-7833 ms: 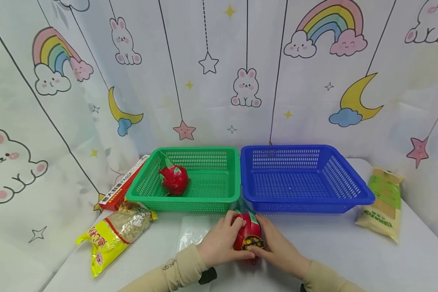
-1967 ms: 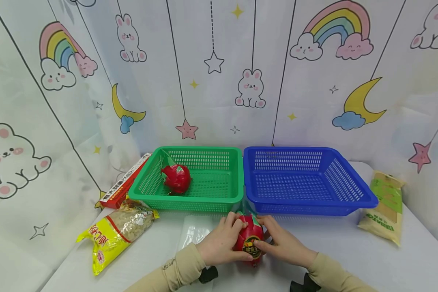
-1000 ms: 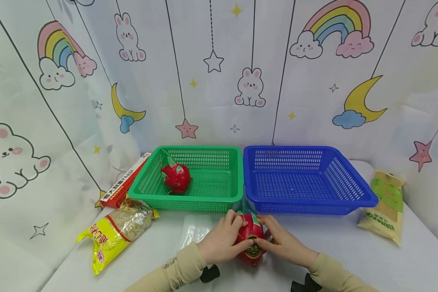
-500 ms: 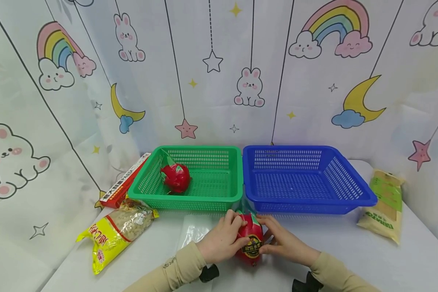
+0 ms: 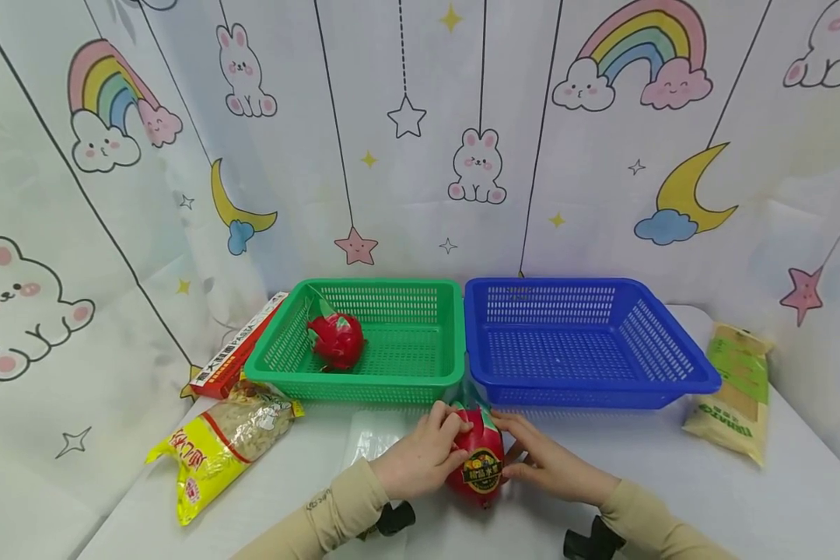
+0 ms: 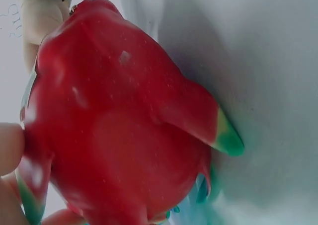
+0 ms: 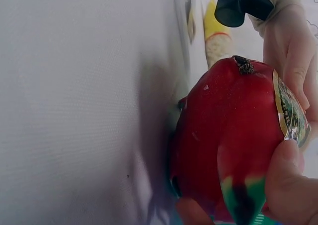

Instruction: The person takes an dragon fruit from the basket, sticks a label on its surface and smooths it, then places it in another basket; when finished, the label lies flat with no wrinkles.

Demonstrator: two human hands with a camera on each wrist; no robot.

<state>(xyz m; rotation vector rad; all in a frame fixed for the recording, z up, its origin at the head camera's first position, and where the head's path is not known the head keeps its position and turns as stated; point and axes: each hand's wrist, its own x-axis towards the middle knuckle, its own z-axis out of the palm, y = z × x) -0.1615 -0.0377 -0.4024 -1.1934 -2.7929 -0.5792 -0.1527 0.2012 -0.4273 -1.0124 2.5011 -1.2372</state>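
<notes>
A red dragon fruit [image 5: 477, 455] with green-tipped scales sits on the white table before the baskets, a black-and-gold round sticker [image 5: 482, 470] facing up. My left hand [image 5: 423, 455] holds it from the left, thumb beside the sticker and fingers over the upper side. On the right, my right hand [image 5: 549, 463] holds its side, the thumb tip near the sticker's edge. The right wrist view shows the right thumb [image 7: 288, 183] against the fruit and one finger low beside it. Red skin fills much of the left wrist view. A second dragon fruit [image 5: 337, 341] lies in the green basket [image 5: 353, 381].
A blue basket [image 5: 595, 393] adjoins the green one. At left lie a yellow snack-like bag [image 5: 227, 451] and a red pasta box [image 5: 238, 350]. A clear plastic bag [image 5: 374, 435] lies by my left hand. A green-and-tan packet [image 5: 733, 393] lies far right.
Both thumbs pressed over the sticker a second ago; they have since drawn back to its sides, leaving it uncovered. The dragon fruit stays in place.
</notes>
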